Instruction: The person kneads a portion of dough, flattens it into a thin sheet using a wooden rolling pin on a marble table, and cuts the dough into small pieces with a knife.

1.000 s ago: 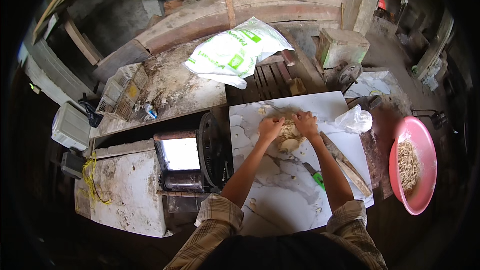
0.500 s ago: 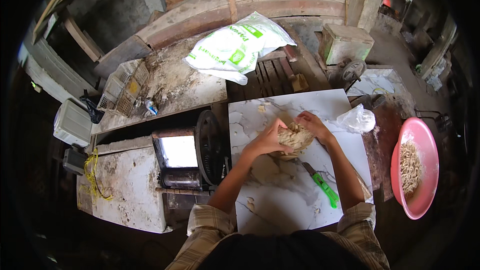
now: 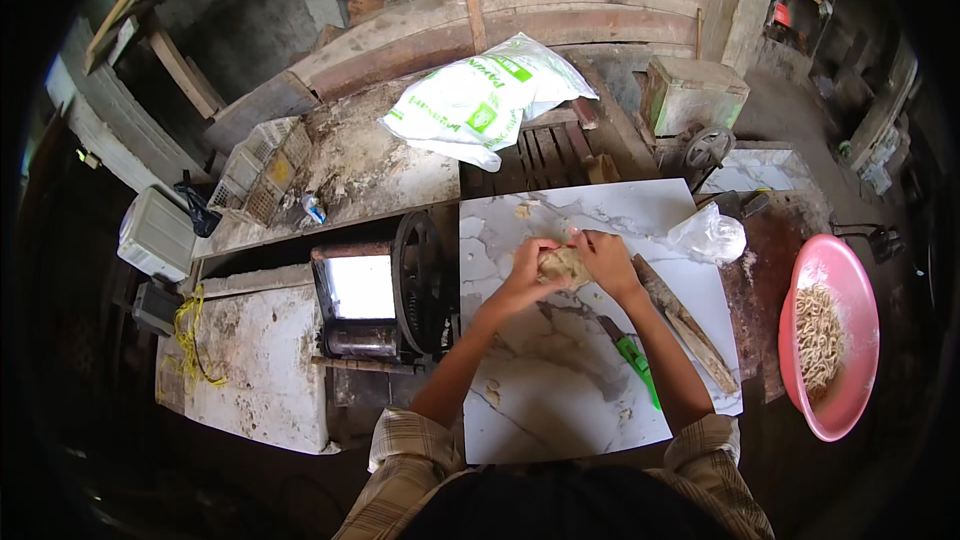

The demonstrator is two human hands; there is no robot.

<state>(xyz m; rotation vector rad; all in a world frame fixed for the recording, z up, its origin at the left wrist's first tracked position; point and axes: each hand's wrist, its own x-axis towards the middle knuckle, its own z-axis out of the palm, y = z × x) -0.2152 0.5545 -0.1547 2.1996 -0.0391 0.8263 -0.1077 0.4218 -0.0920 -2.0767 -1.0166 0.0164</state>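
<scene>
A lump of pale dough [image 3: 563, 267] lies on the marble-patterned tabletop [image 3: 540, 420] between my hands. My left hand [image 3: 527, 273] is curled around its left side, thumb toward me. From the right and above, my right hand [image 3: 603, 258] presses on the lump with bent fingers, covering part of it. A knife with a green handle [image 3: 637, 368] rests just below, beside my right forearm. To the right of that forearm lies a long wooden stick [image 3: 690, 328]. Dough scraps [image 3: 524, 210] are stuck near the table's far edge.
A roller machine with a black wheel [image 3: 415, 285] stands left of the tabletop. At right is a pink basin [image 3: 862, 360] holding noodle-like strands [image 3: 818, 340]. A clear plastic bag [image 3: 712, 236] sits at the table's right edge. Beyond lies a white and green sack [image 3: 480, 105].
The dough has become more compact between my hands. My right hand has moved slightly left and over it. The wooden stick, mostly hidden by my right arm before, now shows.
</scene>
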